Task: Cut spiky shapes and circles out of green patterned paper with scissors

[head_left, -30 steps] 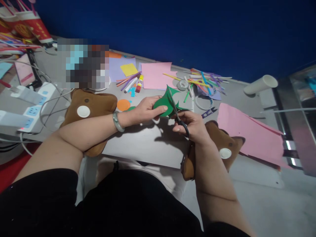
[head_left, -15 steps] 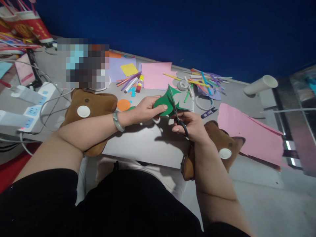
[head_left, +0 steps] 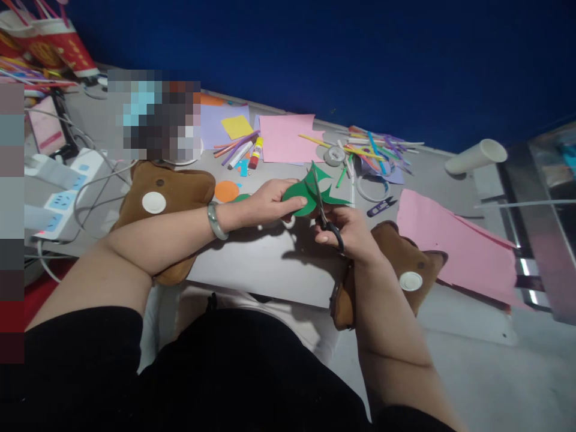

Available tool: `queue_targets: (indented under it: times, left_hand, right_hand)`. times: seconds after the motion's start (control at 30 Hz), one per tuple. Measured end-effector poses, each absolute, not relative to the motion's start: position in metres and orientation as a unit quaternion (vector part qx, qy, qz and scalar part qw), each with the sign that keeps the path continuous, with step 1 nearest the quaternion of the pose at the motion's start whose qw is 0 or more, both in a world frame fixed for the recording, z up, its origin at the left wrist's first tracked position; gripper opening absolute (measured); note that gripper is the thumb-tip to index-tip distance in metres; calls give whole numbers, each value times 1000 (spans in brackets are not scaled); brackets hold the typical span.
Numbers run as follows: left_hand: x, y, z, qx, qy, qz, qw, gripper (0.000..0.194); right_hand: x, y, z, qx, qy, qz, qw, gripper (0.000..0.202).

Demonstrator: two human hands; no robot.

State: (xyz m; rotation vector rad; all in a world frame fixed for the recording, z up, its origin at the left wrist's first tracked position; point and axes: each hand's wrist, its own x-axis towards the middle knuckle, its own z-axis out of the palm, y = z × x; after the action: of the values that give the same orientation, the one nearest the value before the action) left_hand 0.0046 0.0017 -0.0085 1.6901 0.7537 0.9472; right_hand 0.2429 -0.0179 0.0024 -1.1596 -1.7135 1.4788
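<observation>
My left hand (head_left: 278, 203) pinches a piece of green paper (head_left: 297, 196) above the table, thumb on top. A pair of scissors (head_left: 332, 228) with black handles is in my right hand (head_left: 348, 231), its blades pointing away from me and lying across the paper. Jagged green points stick out to the right of the blades, still joined to the sheet as far as I can see. Under my left forearm lies a brown plush cushion (head_left: 180, 186) with a white round patch. A second brown cushion (head_left: 400, 258) is beneath my right forearm.
An orange paper circle (head_left: 227, 191), a glue stick (head_left: 255, 153) and markers lie beyond my left hand. Behind are pink paper (head_left: 288, 138), tape rolls (head_left: 372, 187) and coloured sticks (head_left: 382, 147). Purple thread snips (head_left: 380, 206) and a pink sheet (head_left: 454, 246) lie right; a power strip (head_left: 67, 192) left.
The green paper has turned and shifted slightly between my hands, and its right-hand points sit differently against the blades. Both hands keep their hold and have barely moved.
</observation>
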Motion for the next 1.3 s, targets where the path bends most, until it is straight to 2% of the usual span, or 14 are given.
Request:
queue_targets:
  times: [0.5, 1.3]
  left_hand:
    - [4, 3, -6, 696, 304, 402, 512, 52]
    - [2, 2, -2, 685, 285, 416, 526, 56]
  right_hand:
    - [242, -22, 4, -463, -591, 582, 313, 69]
    - [241, -25, 9, -451, -602, 578, 318, 69]
